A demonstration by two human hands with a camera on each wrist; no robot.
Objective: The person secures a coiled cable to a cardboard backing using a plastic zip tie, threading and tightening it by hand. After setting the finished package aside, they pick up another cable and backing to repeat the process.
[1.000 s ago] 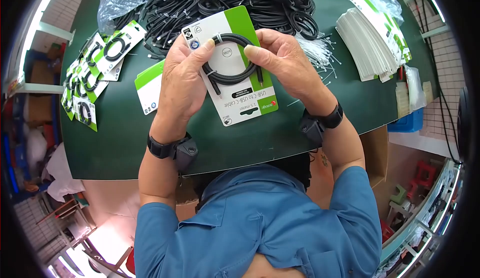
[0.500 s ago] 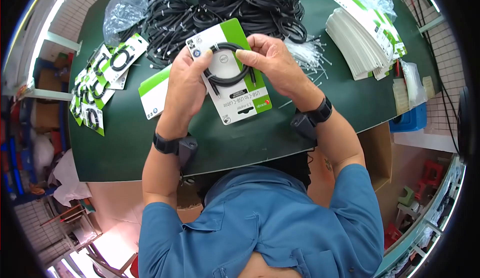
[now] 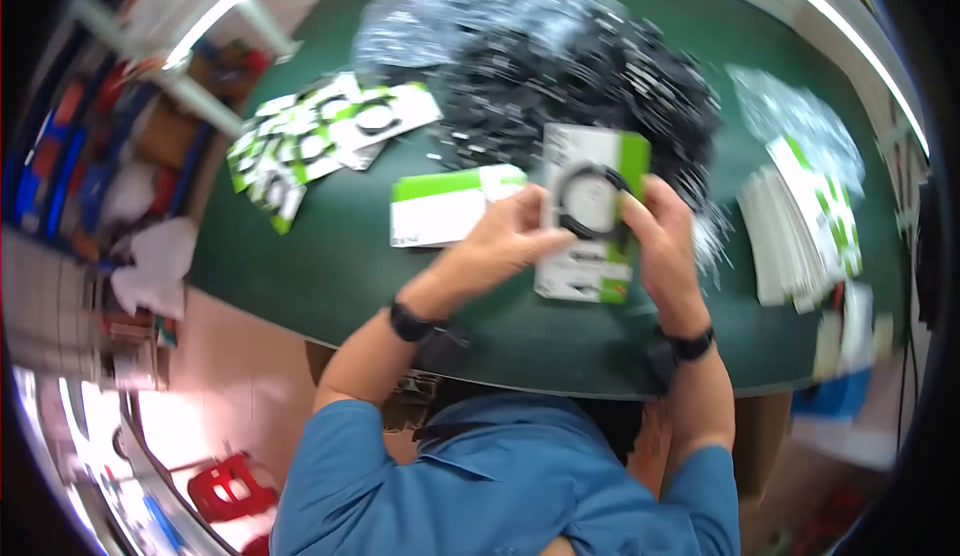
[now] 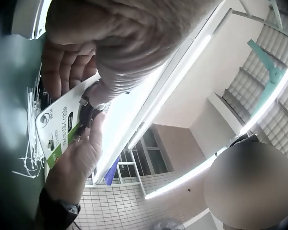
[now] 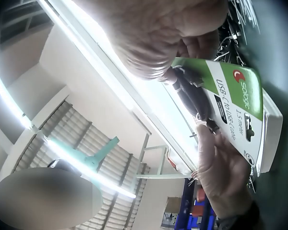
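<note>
A white and green packaging card (image 3: 560,278) for a USB-C to USB-C cable is held up over the table between both hands. A coiled black cable (image 3: 566,196) lies against the card's face. My left hand (image 3: 500,239) grips the card's left side, its thumb across the front by the coil's lower edge. On the opposite side my right hand (image 3: 668,246) pinches card and cable, thumb on the coil. In the right wrist view, cable ends (image 5: 189,93) run along the card between the two thumbs. The head view is blurred by motion.
Finished-looking cards with cables (image 3: 310,136) lie heaped at the left. A small stack of cards (image 3: 440,218) is beside my left hand. Behind are a pile of black cables (image 3: 520,86) and clear plastic bags (image 3: 430,31). White ties (image 3: 712,241) and a tall card stack (image 3: 775,246) lie right.
The head view has swung, so the table and its contents appear shifted right and down. The card now stands straighter, and my left thumb has moved from the coil's upper left to its lower edge.
</note>
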